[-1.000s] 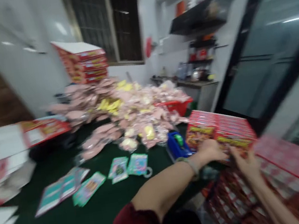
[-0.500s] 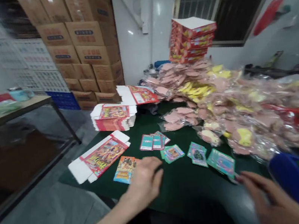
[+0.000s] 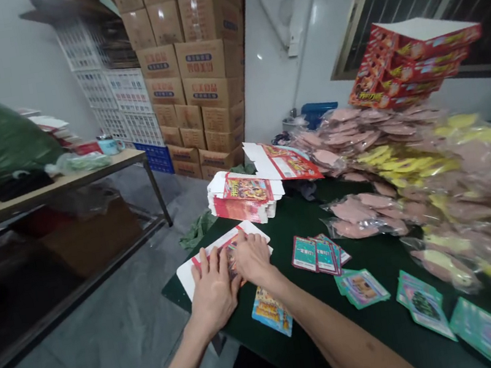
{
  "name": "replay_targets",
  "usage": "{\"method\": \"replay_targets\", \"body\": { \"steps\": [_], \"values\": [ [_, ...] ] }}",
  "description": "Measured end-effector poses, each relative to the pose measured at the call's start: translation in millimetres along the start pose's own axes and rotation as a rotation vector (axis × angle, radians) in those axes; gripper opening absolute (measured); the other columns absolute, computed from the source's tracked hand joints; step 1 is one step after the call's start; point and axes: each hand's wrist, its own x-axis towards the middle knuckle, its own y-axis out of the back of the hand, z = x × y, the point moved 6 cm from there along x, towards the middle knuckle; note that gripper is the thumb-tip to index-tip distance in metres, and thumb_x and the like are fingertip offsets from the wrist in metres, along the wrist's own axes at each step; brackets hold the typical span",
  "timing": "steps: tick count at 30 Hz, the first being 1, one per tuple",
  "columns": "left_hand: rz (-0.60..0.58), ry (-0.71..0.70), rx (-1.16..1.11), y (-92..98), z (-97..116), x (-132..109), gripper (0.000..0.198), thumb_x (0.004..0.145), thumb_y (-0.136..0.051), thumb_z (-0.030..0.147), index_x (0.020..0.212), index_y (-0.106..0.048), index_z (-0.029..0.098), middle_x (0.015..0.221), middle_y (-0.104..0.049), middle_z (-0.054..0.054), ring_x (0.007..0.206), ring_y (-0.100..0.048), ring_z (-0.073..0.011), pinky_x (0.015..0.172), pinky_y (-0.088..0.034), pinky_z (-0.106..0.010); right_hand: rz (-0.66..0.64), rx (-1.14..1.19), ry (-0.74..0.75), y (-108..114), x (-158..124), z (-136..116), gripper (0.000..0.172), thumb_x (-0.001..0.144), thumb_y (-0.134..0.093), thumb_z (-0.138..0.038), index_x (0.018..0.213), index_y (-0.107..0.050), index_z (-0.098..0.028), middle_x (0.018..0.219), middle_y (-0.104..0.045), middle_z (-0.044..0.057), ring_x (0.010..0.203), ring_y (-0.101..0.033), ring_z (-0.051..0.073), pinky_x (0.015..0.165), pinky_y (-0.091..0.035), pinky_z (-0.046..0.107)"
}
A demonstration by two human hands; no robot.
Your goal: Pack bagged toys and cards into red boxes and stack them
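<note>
Both hands have come over from the right onto the flat carton (image 3: pixel 219 253) at the table's near left corner. Left hand (image 3: pixel 213 288) and right hand (image 3: pixel 250 258) lie spread on it, probably pressing, gripping nothing. Keep palms flat; card (image 3: pixel 271 312) sits beside.

Left hand (image 3: pixel 213 288) flat, palm down, fingers spread; right hand (image 3: pixel 251 256) beside it, palm down, forearms extended.

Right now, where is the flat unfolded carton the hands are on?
In the head view the flat carton lies at the green table's near-left corner, under the left hand and right hand, just before the carton stack.
</note>
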Motion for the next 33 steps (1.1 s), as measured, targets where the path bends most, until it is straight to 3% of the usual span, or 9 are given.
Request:
{"method": "replay_targets", "body": {
  "steps": [3, 8, 14, 17, 22, 26, 29, 31, 33],
  "values": [
    [0.008, 0.035, 0.005, -0.9, -2, -2, 0.059, 0.086, -0.045, 0.037, 0.133, -0.040, 0.001, 0.138, -0.043, -0.025, 0.131, -0.029, -0.0463, 0.097, -0.035, -0.058, 0.060, -0.023, -0.075, -2, 4, -4, 0.039, 0.076, -0.056, -0.027, 0.109, -0.057, -0.007, 0.107, -0.062, 0.026, 0.105, -0.054, 0.037, 0.089, -0.036, 0.049],
    [0.182, 0.068, -0.103, 10.2, -6, -10, 0.067, 0.084, -0.050, 0.039, 0.137, -0.030, 0.004, 0.143, -0.035, -0.025, 0.136, -0.023, -0.0406, 0.102, -0.031, -0.055, 0.128, 0.073, -0.107, 32, 15, -8, 0.026, 0.079, -0.052, -0.033, 0.096, -0.061, -0.017, 0.095, -0.066, 0.014, 0.091, -0.060, 0.029, 0.078, -0.042, 0.040],
    [0.520, 0.062, -0.094, 87.5, -7, -12, 0.072, 0.079, -0.058, 0.043, 0.136, -0.029, 0.011, 0.136, -0.043, -0.024, 0.132, -0.031, -0.0396, 0.102, -0.027, -0.057, 0.150, 0.250, 0.042, 94, -11, -34, 0.012, 0.074, -0.057, -0.032, 0.071, -0.053, -0.021, 0.068, -0.059, -0.002, 0.066, -0.055, 0.016, 0.063, -0.041, 0.026],
    [0.547, -0.081, -0.163, 108.7, 11, -10, 0.065, 0.083, -0.055, 0.039, 0.136, -0.030, 0.011, 0.117, -0.057, -0.021, 0.109, -0.054, -0.0336, 0.091, -0.042, -0.048, 0.136, 0.440, 0.182, 129, -48, -40, 0.016, 0.075, -0.055, -0.027, 0.065, -0.044, -0.021, 0.059, -0.049, -0.006, 0.056, -0.048, 0.010, 0.055, -0.037, 0.022],
    [0.448, -0.219, -0.500, 96.8, 68, -24, 0.067, 0.085, -0.052, 0.040, 0.139, -0.025, 0.011, 0.119, -0.055, -0.020, 0.108, -0.054, -0.0311, 0.089, -0.046, -0.043, 0.178, 0.591, 0.264, 182, -118, -27, 0.018, 0.072, -0.055, -0.015, 0.061, -0.042, -0.020, 0.057, -0.047, -0.007, 0.052, -0.044, 0.008, 0.049, -0.035, 0.019],
    [-0.018, -0.353, -0.996, 81.2, 130, -37, 0.031, 0.087, -0.049, 0.037, 0.110, -0.058, 0.017, 0.091, -0.067, -0.007, 0.081, -0.062, -0.0199, 0.072, -0.049, -0.029, 0.243, 0.366, 0.254, 207, -151, -4, 0.016, 0.072, -0.057, -0.010, 0.061, -0.049, -0.019, 0.057, -0.052, -0.006, 0.051, -0.046, 0.008, 0.049, -0.035, 0.020],
    [-0.289, -0.194, -1.289, 69.6, 159, -36, 0.026, 0.082, -0.055, 0.036, 0.068, -0.064, 0.015, 0.059, -0.060, 0.001, 0.055, -0.053, -0.0125, 0.051, -0.041, -0.021, 0.339, 0.127, 0.288, 219, -164, 13, 0.012, 0.075, -0.059, -0.014, 0.067, -0.053, -0.019, 0.058, -0.056, -0.004, 0.054, -0.051, 0.010, 0.053, -0.039, 0.022],
    [-0.278, -0.061, -1.389, 64.3, 166, -31, 0.028, 0.078, -0.060, 0.038, 0.064, -0.064, 0.014, 0.055, -0.058, 0.001, 0.052, -0.051, -0.0117, 0.048, -0.039, -0.020, 0.532, -0.076, 0.380, 233, -180, 16, 0.004, 0.078, -0.059, -0.015, 0.080, -0.057, -0.019, 0.075, -0.063, 0.002, 0.071, -0.059, 0.016, 0.066, -0.045, 0.029],
    [-0.236, 0.021, -1.425, 59.8, 167, -26, 0.029, 0.078, -0.060, 0.040, 0.074, -0.068, 0.012, 0.060, -0.063, 0.000, 0.054, -0.053, -0.0127, 0.049, -0.041, -0.020, 0.776, -0.213, 0.448, 249, -203, 19, 0.019, 0.078, -0.059, -0.013, 0.096, -0.058, -0.018, 0.098, -0.063, 0.008, 0.094, -0.058, 0.022, 0.083, -0.045, 0.039]
  ]
}}
